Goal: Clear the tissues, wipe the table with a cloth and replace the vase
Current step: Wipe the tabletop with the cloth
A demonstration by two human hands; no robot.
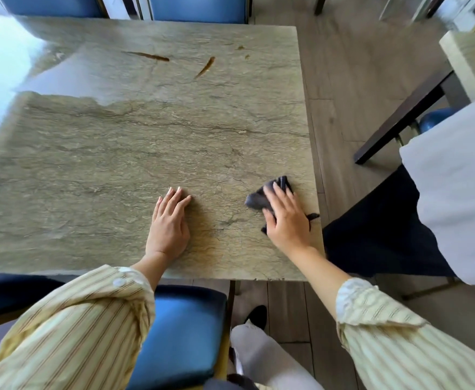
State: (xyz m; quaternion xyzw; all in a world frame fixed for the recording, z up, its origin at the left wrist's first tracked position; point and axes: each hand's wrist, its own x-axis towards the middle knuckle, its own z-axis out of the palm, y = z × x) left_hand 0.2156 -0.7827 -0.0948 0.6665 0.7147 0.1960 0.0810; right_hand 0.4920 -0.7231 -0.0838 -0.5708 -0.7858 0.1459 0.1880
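Observation:
A dark grey cloth point(258, 199) lies crumpled on the stone-patterned table point(118, 153) near its front right corner. My right hand point(286, 220) lies flat on top of the cloth, pressing it against the tabletop. My left hand point(168, 223) rests flat on the table to the left of it, fingers together, holding nothing. Brown smears point(205, 68) mark the far part of the tabletop. No tissues and no vase are in view.
Blue chairs point(197, 8) stand along the far side, and one blue seat point(185, 327) is just below the front edge. A person in a white top and dark bottoms point(450, 192) stands close to the right edge. A second table point(472, 60) is at the right.

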